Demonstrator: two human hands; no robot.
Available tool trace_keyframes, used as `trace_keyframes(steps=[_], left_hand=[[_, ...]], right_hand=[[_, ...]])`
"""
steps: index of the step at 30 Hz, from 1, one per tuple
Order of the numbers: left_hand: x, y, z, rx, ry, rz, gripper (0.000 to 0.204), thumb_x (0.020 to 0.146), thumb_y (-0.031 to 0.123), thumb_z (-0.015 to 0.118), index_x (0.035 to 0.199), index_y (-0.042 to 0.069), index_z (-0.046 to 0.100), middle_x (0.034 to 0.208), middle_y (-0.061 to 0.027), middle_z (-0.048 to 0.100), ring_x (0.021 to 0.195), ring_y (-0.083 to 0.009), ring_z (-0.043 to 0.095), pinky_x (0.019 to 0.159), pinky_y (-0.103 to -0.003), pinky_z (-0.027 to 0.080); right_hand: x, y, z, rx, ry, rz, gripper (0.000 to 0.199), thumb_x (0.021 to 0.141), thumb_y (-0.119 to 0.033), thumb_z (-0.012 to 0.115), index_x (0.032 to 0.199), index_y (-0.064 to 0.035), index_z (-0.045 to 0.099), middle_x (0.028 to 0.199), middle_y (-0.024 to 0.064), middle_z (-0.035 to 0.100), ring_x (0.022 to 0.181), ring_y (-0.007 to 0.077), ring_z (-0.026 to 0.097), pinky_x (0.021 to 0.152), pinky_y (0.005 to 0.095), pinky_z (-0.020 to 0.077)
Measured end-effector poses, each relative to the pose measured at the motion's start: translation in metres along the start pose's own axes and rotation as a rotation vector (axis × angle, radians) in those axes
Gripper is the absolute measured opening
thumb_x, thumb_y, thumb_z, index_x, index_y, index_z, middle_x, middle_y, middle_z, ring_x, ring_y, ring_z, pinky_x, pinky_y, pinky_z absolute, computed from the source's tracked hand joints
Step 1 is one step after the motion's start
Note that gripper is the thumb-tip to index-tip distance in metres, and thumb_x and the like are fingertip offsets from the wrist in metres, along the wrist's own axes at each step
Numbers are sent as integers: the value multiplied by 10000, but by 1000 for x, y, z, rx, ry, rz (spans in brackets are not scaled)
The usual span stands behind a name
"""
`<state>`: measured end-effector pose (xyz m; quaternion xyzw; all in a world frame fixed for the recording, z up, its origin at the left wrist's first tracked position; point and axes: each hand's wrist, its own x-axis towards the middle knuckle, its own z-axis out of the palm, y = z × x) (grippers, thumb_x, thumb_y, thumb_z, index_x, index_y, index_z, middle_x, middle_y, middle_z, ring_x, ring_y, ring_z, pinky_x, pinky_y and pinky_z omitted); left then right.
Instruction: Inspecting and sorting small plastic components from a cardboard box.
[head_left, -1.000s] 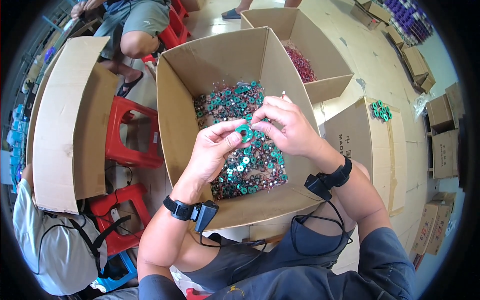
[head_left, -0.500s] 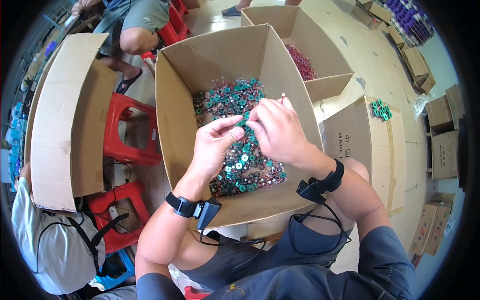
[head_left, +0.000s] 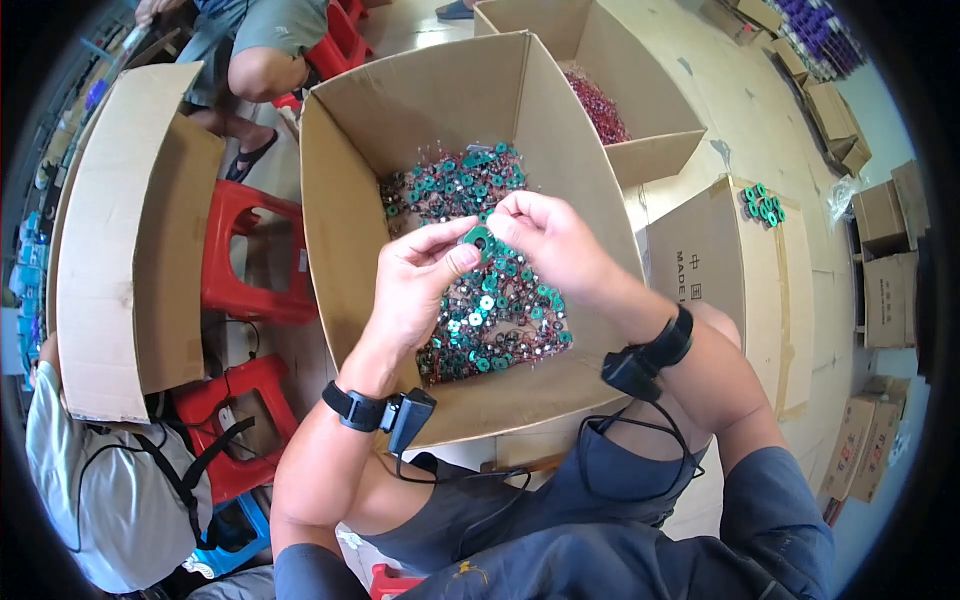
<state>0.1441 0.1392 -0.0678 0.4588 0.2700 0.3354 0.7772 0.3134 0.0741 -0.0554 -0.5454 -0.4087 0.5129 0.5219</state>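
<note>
Over a deep cardboard box [head_left: 335, 210], my left hand [head_left: 408, 285] pinches a green ring-shaped part [head_left: 481, 240] between thumb and fingertips. The part has a dark round centre and looks like a small circuit board. At its upper right edge, the fingers of my right hand [head_left: 555, 245] are pressed together; whatever they grip is hidden behind them. Below both hands, a heap of similar green ring parts [head_left: 490, 300] fills the bottom of the box, tangled with dark and red wires and small pale bits.
Red wired pieces [head_left: 597, 105] lie in a second box [head_left: 655, 155] behind. On a closed carton [head_left: 795, 300] at right sits a cluster of green rings [head_left: 763, 205]. Red stools [head_left: 255, 305] and an upright carton [head_left: 110, 240] stand left, with two other people close by.
My hands have turned a little, so the green ring now faces up in plain sight. A red wire with a white tip that stuck out by my right hand no longer shows.
</note>
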Motion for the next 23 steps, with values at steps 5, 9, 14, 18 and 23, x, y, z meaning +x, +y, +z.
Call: trace_keyframes(steps=[5,9,14,18,23], left_hand=[[3,0,-3,11,7,-70,319,813,-19,692,1125,-43,627,997,-102,669,868,-133,634,803,-263,535],[0,-1,-6,51,50,-78,325,814,-20,690,1132,-43,624,1005,-107,668,879,-139,636,807,-269,538],[1,1,-5,-63,-14,-75,334,815,-23,687,1141,-40,621,1013,-108,668,892,-137,630,820,-266,530],[4,-2,-4,15,51,-65,334,811,-27,689,1138,-40,622,1024,-107,667,898,-137,629,837,-262,523],[8,-5,0,11,-32,-38,342,808,-32,690,1142,-43,618,1062,-116,659,944,-148,627,862,-267,517]], right_hand=[[1,8,3,-557,183,-338,140,923,-163,575,857,-42,553,735,8,548,709,74,498,646,200,369],[-2,-2,7,-804,198,-576,152,904,-177,592,836,-49,547,739,39,542,655,120,498,652,256,376],[4,7,-7,509,-149,336,140,873,-160,616,811,-56,546,742,45,555,626,204,502,672,334,369],[-4,-8,11,-1095,274,-774,139,916,-139,600,845,-29,552,751,-39,531,643,60,458,612,213,353],[5,9,-3,99,30,148,181,925,-214,592,926,-34,612,787,-31,564,703,68,487,658,234,402]])
